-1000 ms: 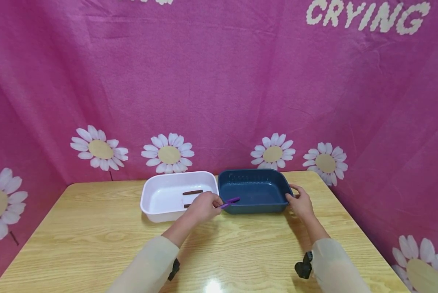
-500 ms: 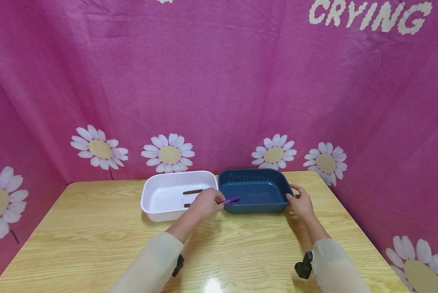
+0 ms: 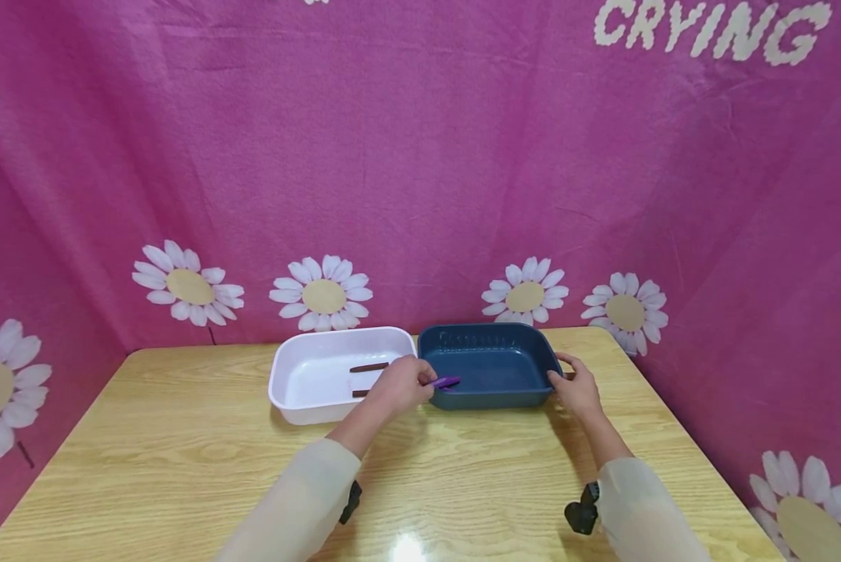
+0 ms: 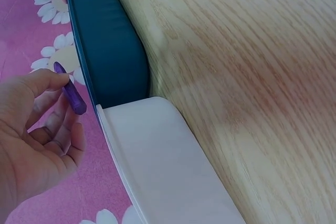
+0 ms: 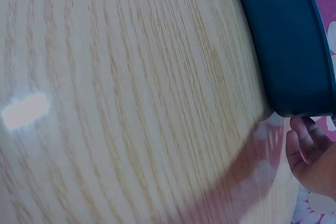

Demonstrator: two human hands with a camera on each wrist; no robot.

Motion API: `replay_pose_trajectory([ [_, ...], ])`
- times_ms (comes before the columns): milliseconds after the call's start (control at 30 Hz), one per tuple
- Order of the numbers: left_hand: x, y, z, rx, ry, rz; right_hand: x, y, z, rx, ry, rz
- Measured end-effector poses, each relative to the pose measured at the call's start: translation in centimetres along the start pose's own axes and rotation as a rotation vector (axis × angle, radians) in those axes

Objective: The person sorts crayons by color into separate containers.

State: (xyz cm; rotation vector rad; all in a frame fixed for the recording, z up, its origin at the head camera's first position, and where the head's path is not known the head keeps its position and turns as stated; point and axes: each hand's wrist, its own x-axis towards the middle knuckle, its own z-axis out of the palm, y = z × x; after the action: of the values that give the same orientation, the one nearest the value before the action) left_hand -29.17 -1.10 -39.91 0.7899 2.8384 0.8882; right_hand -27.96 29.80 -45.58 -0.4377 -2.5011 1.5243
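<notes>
My left hand (image 3: 400, 384) pinches a short purple stick (image 4: 73, 94) between thumb and fingers. It holds the stick over the near left rim of a dark blue plastic bin (image 3: 490, 400). More purple shows just below the stick inside that bin, partly hidden. My right hand (image 3: 579, 389) holds the bin's right end, thumb at the rim and fingers along the outer wall. To the left, touching or nearly touching it, stands a white bin (image 3: 315, 412). Inside lie a dark brown stick (image 3: 368, 367) and another brown stick (image 3: 360, 393), partly covered by my left hand.
Both bins stand at the back of a wooden table (image 3: 181, 468), close to a pink cloth (image 3: 420, 156) printed with daisies. A black wrist camera (image 3: 582, 509) hangs below the right sleeve, and another black camera (image 3: 351, 502) below the left.
My left hand has moved slightly right and away from me, bringing the purple stick from outside the blue bin's near left corner to above its rim. The right hand stays on the bin.
</notes>
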Motion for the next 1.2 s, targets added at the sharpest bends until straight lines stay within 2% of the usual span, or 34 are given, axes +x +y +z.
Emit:
replay_pose_trajectory([
  [233, 0.6, 0.2, 0.1, 0.032, -0.008, 0.000, 0.0, -0.1, -0.2, -0.012, -0.008, 0.011],
  [533, 0.8, 0.9, 0.3, 0.035, -0.008, -0.047, 0.0, 0.0, -0.4, -0.018, -0.010, 0.014],
  [867, 1.0, 1.2, 0.9, 0.162, 0.046, 0.003, 0.0, 0.3, -0.2, -0.018, -0.015, 0.005],
  [1200, 1.5, 1.3, 1.3, 0.182, 0.050, 0.022, -0.1, 0.3, -0.2, 0.002, -0.014, 0.014],
])
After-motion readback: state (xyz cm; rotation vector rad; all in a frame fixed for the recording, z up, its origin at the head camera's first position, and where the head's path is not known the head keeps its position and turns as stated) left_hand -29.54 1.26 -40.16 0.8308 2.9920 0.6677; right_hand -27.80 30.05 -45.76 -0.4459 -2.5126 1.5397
